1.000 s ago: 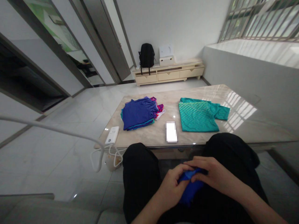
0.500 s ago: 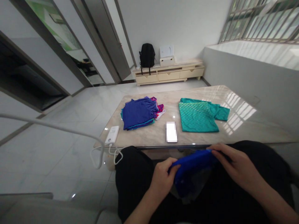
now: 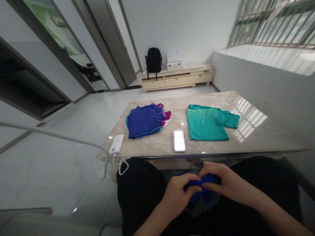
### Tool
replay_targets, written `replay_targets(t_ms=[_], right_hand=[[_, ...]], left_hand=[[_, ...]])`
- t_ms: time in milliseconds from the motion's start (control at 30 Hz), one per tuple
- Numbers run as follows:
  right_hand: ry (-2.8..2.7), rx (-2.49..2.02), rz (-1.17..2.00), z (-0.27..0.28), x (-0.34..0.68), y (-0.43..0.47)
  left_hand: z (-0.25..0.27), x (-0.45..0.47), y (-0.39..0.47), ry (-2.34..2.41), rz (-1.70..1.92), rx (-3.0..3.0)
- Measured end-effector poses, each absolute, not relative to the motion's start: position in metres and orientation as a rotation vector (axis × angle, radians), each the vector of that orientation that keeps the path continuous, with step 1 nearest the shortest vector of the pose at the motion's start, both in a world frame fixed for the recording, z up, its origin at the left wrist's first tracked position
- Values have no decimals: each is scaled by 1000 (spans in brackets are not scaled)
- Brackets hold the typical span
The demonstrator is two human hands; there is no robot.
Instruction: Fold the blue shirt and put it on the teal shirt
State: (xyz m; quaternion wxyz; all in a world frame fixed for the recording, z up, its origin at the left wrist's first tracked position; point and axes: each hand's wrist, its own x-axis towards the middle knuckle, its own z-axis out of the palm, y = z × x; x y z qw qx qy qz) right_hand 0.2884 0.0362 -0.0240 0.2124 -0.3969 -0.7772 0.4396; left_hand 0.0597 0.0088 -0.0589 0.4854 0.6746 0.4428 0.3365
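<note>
Nearest the viewer, the left hand (image 3: 177,196) and right hand (image 3: 222,183) meet above the lap, both closed with curled fingers on a bunched blue cloth (image 3: 199,189), which is held between the knees, below the near edge of the table. The legs are clad in black trousers (image 3: 140,193).

Beyond the knees stands a low table (image 3: 258,137) with a glossy, beige marble-patterned top; barred sunlight falls across its right part. On its near edge lies a blurred white rectangle (image 3: 179,140). At the near left corner sits a white power bank (image 3: 116,144), with a white cable (image 3: 49,132) running from it over the edge and across the left of the view. Farther back, a stack of folded clothes (image 3: 145,120), blue on top with pink and teal edges showing, lies left of centre; a teal shirt (image 3: 208,122) lies flat to the right, well apart from the stack.

The floor (image 3: 81,131) is pale polished tile. Against the far white wall stands a low cream cabinet (image 3: 176,79), bearing a black backpack (image 3: 153,60) and a white box (image 3: 174,59). Sliding glass doors line the left; a barred window (image 3: 273,23) fills the upper right.
</note>
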Motion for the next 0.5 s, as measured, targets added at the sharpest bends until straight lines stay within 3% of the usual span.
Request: replay_targets(t_ms=[200, 400, 500], right_hand=[[-2255, -1210, 1142, -28, 277, 40], [-2164, -1219, 1005, -17, 298, 39], [-2131, -1255, 889, -10, 317, 41]], left_hand=[[-92, 49, 3, 1164, 717, 1485], [-120, 27, 7, 1272, 333, 1851], [-125, 16, 11, 1376, 397, 1899]])
